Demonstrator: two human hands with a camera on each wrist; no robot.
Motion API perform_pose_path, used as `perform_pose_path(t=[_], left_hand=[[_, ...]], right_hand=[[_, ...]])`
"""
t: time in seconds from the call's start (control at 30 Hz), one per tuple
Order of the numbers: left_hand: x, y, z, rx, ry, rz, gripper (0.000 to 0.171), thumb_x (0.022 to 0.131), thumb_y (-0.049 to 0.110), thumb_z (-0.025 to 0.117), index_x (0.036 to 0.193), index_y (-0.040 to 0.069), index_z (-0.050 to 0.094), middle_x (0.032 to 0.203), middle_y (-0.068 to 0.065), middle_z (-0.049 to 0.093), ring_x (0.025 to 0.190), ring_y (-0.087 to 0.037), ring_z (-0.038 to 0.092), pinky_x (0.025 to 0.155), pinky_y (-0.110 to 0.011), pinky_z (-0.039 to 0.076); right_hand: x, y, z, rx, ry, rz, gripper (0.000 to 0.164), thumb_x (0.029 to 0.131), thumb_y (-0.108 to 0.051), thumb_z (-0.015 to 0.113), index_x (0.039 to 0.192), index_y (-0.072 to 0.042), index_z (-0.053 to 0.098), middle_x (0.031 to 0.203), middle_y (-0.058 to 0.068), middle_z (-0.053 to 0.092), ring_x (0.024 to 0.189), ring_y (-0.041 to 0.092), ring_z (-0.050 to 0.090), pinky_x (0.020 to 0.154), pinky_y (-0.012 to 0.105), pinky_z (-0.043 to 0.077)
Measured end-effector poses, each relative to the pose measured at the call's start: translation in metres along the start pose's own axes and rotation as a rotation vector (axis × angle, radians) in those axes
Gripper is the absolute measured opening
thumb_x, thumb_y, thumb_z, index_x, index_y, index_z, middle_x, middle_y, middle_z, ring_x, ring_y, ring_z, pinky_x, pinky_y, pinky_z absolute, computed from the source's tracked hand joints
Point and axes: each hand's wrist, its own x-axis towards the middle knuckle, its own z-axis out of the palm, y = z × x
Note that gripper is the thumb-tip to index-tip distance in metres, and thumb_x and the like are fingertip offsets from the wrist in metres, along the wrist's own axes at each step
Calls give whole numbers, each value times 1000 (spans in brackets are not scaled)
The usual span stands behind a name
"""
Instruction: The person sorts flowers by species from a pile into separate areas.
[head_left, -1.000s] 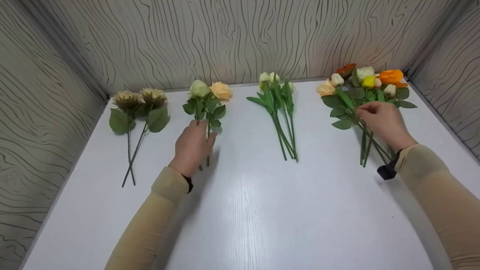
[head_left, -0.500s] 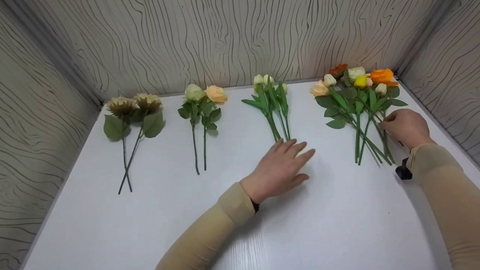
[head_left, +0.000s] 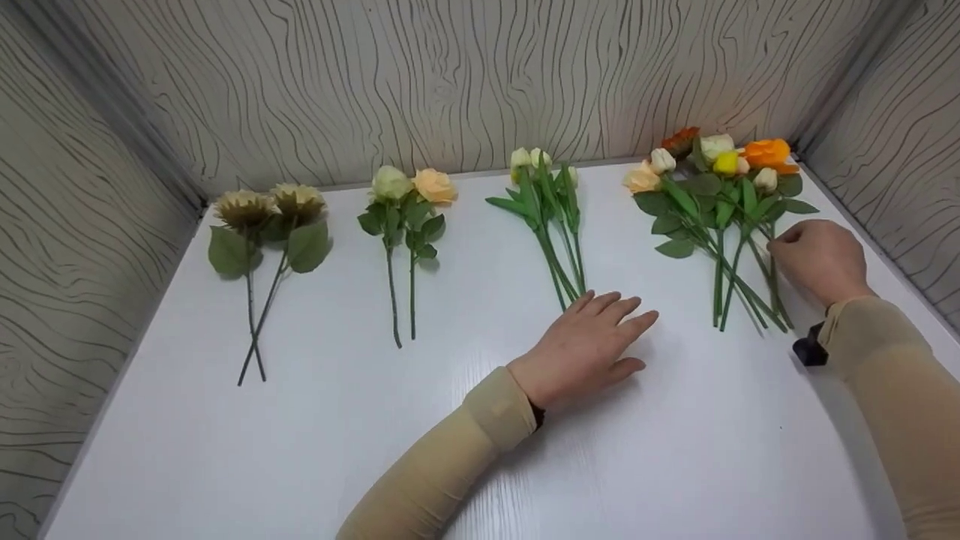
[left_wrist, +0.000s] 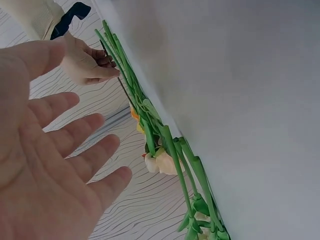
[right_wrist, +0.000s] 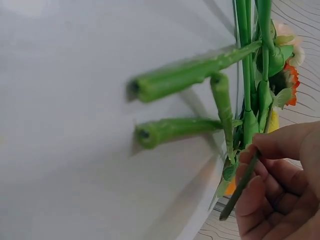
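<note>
My right hand (head_left: 821, 259) is at the right of the mixed bunch of artificial flowers (head_left: 720, 202), thumb and fingers pinching one thin dark green flower stem (right_wrist: 239, 189). In the right wrist view its cut end sticks out below the fingers; which bloom it carries is hidden among the others. Several thicker green stems (right_wrist: 175, 80) lie beside it. My left hand (head_left: 581, 352), palm down with fingers spread, holds nothing. It hovers close over the table by the stem ends of the white tulips (head_left: 551, 202), overlapping them in the head view.
Two pale sunflowers (head_left: 270, 217) with crossed stems lie at the far left of the white table (head_left: 300, 450). Two roses (head_left: 411, 187), one greenish and one peach, lie right of them. Wood-grain patterned walls (head_left: 450, 82) stand behind and on both sides.
My left hand has left the rose stems and moved right, to the tulip stem ends. My right hand has shifted right, from the bunch's middle to its right edge.
</note>
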Motion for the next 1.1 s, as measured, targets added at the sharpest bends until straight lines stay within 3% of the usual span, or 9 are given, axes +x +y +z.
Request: perform_pose_path(t=[0.23, 0.43, 0.53, 0.77, 0.93, 1.03, 1.1], left_hand=[[0, -8, -8, -66, 32, -7, 60, 105, 45, 56, 159, 23, 40, 161, 0, 40, 148, -21, 35, 123, -40, 22], [-1, -14, -10, -136, 78, -31, 56, 105, 41, 57, 156, 22, 45, 157, -1, 44, 144, -19, 41, 121, -35, 28], [-3, -17, -11, -183, 113, -49, 52, 105, 38, 58, 153, 20, 50, 154, -1, 49, 142, -17, 44, 117, -32, 34], [-5, -25, -15, -312, 223, -119, 37, 106, 28, 60, 141, 18, 63, 141, 3, 61, 131, -11, 55, 107, -26, 44], [-7, -29, -18, -407, 265, -175, 31, 106, 25, 60, 135, 18, 69, 133, 6, 66, 124, -9, 59, 101, -24, 48], [-8, -34, -20, -467, 284, -218, 28, 106, 24, 59, 131, 19, 71, 129, 7, 68, 121, -7, 61, 98, -24, 49], [-8, -38, -21, -536, 303, -256, 27, 107, 23, 58, 130, 18, 72, 127, 7, 69, 117, -6, 62, 96, -23, 50]], right_hand=[[-7, 4, -12, 7, 65, -23, 39, 99, -23, 55, 108, 11, 71, 105, 30, 69, 85, 36, 59, 63, 39, 44], [-16, -1, -22, 4, 134, 30, 39, 101, -24, 54, 107, 11, 71, 95, 28, 69, 72, 31, 56, 54, 36, 43], [-20, -6, -25, 21, 160, 39, 42, 102, -28, 53, 110, 10, 70, 96, 27, 68, 73, 31, 55, 53, 34, 43], [-29, -32, -23, 74, 187, 70, 54, 103, -43, 51, 121, 5, 68, 113, 26, 64, 85, 31, 55, 56, 30, 44], [-32, -53, -24, 126, 229, 42, 54, 102, -45, 52, 122, 2, 69, 110, 21, 65, 82, 25, 54, 56, 25, 42], [-36, -67, -17, 197, 201, 9, 53, 101, -49, 56, 122, -2, 70, 106, 13, 65, 79, 22, 54, 57, 25, 44], [-39, -77, -8, 285, 129, -1, 53, 100, -52, 59, 125, -6, 69, 106, 9, 65, 82, 22, 56, 60, 25, 48]])
